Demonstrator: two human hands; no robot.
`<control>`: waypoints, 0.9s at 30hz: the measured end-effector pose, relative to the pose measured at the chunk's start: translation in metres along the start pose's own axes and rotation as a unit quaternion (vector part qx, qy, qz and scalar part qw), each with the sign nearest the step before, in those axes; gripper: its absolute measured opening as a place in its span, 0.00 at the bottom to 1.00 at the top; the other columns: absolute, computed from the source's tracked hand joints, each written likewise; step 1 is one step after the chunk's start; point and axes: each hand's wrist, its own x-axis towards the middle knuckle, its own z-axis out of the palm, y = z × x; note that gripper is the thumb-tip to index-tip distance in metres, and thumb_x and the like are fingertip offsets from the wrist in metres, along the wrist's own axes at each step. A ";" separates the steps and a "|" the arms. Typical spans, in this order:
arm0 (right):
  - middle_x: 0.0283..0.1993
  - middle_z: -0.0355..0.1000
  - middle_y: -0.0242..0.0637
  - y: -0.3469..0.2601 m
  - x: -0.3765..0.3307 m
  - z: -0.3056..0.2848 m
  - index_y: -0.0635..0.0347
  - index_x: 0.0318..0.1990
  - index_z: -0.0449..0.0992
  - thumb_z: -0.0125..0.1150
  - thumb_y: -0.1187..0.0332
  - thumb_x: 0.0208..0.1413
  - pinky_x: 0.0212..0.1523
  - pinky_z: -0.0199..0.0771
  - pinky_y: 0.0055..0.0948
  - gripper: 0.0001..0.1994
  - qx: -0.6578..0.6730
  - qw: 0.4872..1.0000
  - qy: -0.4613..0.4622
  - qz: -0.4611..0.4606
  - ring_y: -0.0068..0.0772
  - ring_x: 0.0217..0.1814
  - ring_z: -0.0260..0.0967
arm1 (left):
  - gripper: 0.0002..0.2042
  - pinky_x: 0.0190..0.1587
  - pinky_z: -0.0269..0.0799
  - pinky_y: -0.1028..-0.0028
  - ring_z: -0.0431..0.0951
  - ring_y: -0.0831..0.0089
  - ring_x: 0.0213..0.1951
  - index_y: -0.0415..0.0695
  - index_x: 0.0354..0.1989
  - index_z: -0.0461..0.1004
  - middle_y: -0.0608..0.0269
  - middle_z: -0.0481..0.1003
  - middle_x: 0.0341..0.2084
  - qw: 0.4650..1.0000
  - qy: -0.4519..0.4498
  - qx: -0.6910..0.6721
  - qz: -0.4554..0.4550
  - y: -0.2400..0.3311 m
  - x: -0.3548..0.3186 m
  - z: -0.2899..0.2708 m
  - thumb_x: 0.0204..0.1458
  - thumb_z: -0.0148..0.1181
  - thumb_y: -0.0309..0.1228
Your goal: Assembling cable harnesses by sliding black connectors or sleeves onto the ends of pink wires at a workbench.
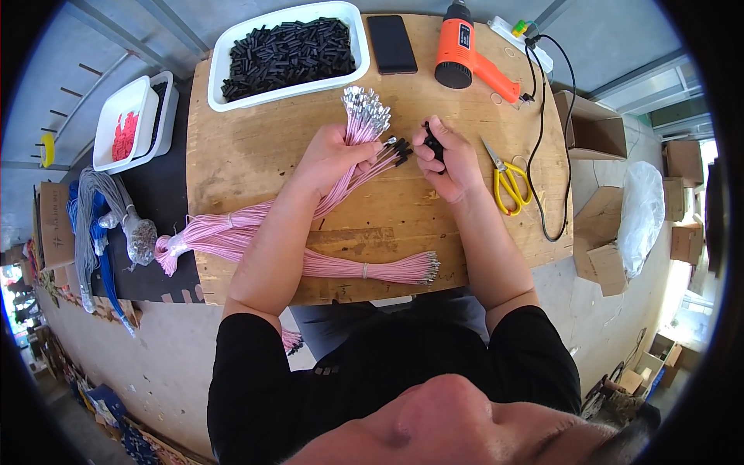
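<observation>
- Wooden worktable (pixel 256 147): my left hand (pixel 335 155) grips the bundle of thin pink wires (pixel 232 232).
- Right hand (pixel 446 155) at 3 o'clock pinches small black sleeves (pixel 432 143); I'd feed one wire tip at a time, squarely.

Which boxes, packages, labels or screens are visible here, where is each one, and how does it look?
Phone: flat on the table's far edge, black rectangle, screen dark.
Open cardboard box: right of the table, brown, flaps up.
Clear plastic bag: further right, whitish, crumpled.
Cardboard boxes: far right, brown.
Cardboard box: far left, brown.
</observation>
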 end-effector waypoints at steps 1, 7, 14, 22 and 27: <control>0.35 0.72 0.37 0.000 0.000 -0.002 0.59 0.44 0.68 0.52 0.62 0.71 0.19 0.54 0.16 0.10 0.021 0.999 -0.022 0.015 0.21 0.27 0.59 | 0.08 0.32 0.75 0.76 0.77 0.77 0.27 0.35 0.37 0.80 0.62 0.80 0.28 1.000 -0.001 0.008 0.002 0.001 0.000 0.000 0.54 0.68 0.28; 0.34 0.71 0.36 -0.001 0.007 -0.013 0.58 0.41 0.69 0.58 0.63 0.68 0.19 0.56 0.14 0.09 0.138 0.986 -0.049 0.085 0.20 0.27 0.59 | 0.07 0.30 0.73 0.77 0.76 0.77 0.27 0.36 0.38 0.79 0.62 0.78 0.27 1.000 0.004 0.003 0.002 0.002 -0.001 0.001 0.55 0.68 0.26; 0.36 0.73 0.36 0.005 0.003 -0.007 0.61 0.40 0.75 0.62 0.73 0.63 0.20 0.56 0.13 0.03 -0.004 0.999 -0.049 0.021 0.19 0.29 0.63 | 0.07 0.30 0.72 0.76 0.75 0.77 0.26 0.36 0.38 0.78 0.62 0.78 0.27 1.000 0.013 0.002 -0.004 0.004 -0.001 0.001 0.54 0.68 0.25; 0.40 0.77 0.40 0.009 -0.002 0.006 0.64 0.44 0.77 0.60 0.78 0.62 0.20 0.53 0.13 0.05 -0.144 0.989 -0.024 -0.030 0.16 0.28 0.62 | 0.07 0.30 0.72 0.76 0.75 0.78 0.26 0.36 0.37 0.79 0.64 0.78 0.26 1.000 0.007 -0.008 0.007 0.006 -0.003 0.001 0.54 0.68 0.26; 0.39 0.77 0.39 0.011 -0.004 0.008 0.65 0.44 0.77 0.61 0.79 0.61 0.21 0.53 0.12 0.06 -0.185 0.981 -0.011 -0.054 0.14 0.26 0.61 | 0.07 0.29 0.71 0.78 0.75 0.79 0.26 0.37 0.35 0.79 0.65 0.78 0.26 1.000 0.009 -0.004 0.011 0.005 -0.003 0.000 0.54 0.68 0.28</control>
